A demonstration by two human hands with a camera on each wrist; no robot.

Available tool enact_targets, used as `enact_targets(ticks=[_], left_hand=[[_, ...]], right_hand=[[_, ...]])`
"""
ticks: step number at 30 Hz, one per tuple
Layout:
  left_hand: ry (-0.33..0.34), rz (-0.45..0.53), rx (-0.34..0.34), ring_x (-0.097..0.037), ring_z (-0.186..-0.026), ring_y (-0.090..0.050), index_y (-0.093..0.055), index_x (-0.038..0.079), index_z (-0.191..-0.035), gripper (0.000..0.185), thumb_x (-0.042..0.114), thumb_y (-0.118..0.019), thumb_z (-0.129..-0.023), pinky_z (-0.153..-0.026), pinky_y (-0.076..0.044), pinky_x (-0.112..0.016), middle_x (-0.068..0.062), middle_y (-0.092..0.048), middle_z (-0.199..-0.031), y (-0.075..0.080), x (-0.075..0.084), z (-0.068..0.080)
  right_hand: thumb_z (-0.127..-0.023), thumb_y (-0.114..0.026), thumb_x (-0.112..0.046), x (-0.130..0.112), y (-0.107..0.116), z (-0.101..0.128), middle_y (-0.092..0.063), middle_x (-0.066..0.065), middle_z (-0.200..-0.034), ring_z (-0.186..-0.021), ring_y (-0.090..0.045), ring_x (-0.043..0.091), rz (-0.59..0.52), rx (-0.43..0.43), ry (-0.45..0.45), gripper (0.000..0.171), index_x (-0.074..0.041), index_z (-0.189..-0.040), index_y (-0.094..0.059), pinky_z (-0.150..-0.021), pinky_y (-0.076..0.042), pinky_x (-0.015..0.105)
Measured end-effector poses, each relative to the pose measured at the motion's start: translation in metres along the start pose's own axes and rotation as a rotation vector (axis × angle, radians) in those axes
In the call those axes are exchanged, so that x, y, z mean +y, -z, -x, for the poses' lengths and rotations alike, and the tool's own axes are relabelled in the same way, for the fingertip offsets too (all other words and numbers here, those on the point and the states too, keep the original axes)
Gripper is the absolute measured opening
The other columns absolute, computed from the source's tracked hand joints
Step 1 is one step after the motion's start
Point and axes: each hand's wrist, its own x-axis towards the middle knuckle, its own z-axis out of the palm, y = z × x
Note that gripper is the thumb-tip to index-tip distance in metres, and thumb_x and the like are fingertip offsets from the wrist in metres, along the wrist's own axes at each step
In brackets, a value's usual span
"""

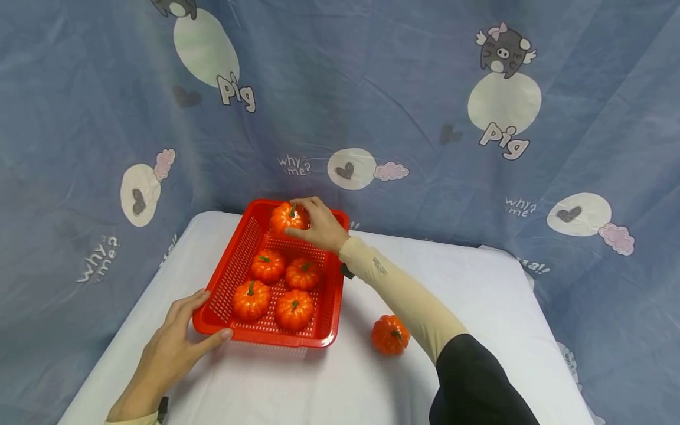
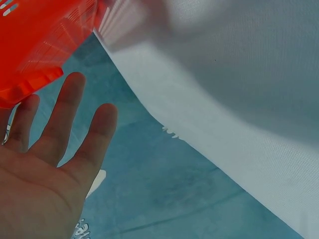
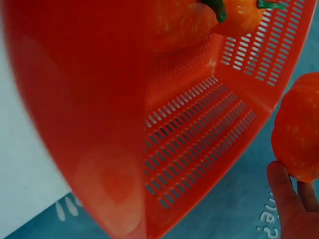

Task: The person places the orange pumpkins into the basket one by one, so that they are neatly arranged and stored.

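My right hand (image 1: 321,227) grips a small orange pumpkin (image 1: 287,217) with a green stem, over the far end of a red plastic basket (image 1: 334,307). In the right wrist view this pumpkin (image 3: 299,124) is beyond the basket's rim, with fingertips against its underside. Several similar pumpkins (image 1: 294,309) sit on the basket's slotted floor, toward the near end. At the near left corner, my left hand (image 1: 170,342) touches the rim, thumb and fingers spread. Its fingers (image 2: 62,117) look mostly straight in the left wrist view, beside the basket wall (image 2: 40,45).
Another orange pumpkin (image 1: 390,335) lies on the white table (image 1: 457,277), right of the basket and beside the right forearm. A blue cloth (image 1: 414,112) with printed pigs and lettering hangs behind the table and along its sides.
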Motion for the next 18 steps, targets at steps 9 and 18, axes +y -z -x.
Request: enact_targets(ticks=[9, 18], left_hand=[[0.014, -0.002, -0.01, -0.045, -0.137, -0.041, -0.036, 0.016, -0.156, 0.1, 0.066, -0.076, -0.079, -0.095, -0.036, -0.076, -0.012, -0.036, -0.158, 0.002, 0.0, 0.001], [0.0, -0.005, -0.015, -0.044, -0.135, -0.042, -0.036, 0.015, -0.157, 0.1, 0.067, -0.075, -0.08, -0.095, -0.037, -0.076, -0.012, -0.037, -0.156, 0.002, -0.001, 0.0]], right_hand=[[-0.088, -0.078, -0.045, -0.007, -0.011, -0.011, -0.046, 0.008, -0.139, -0.122, -0.052, 0.02, 0.016, -0.073, -0.016, 0.07, -0.017, -0.147, -0.05, -0.107, -0.045, 0.03], [-0.089, -0.077, -0.045, -0.007, -0.02, -0.022, -0.046, 0.008, -0.141, -0.125, -0.051, 0.021, 0.049, -0.069, -0.056, 0.069, -0.017, -0.147, -0.051, -0.107, -0.044, 0.029]])
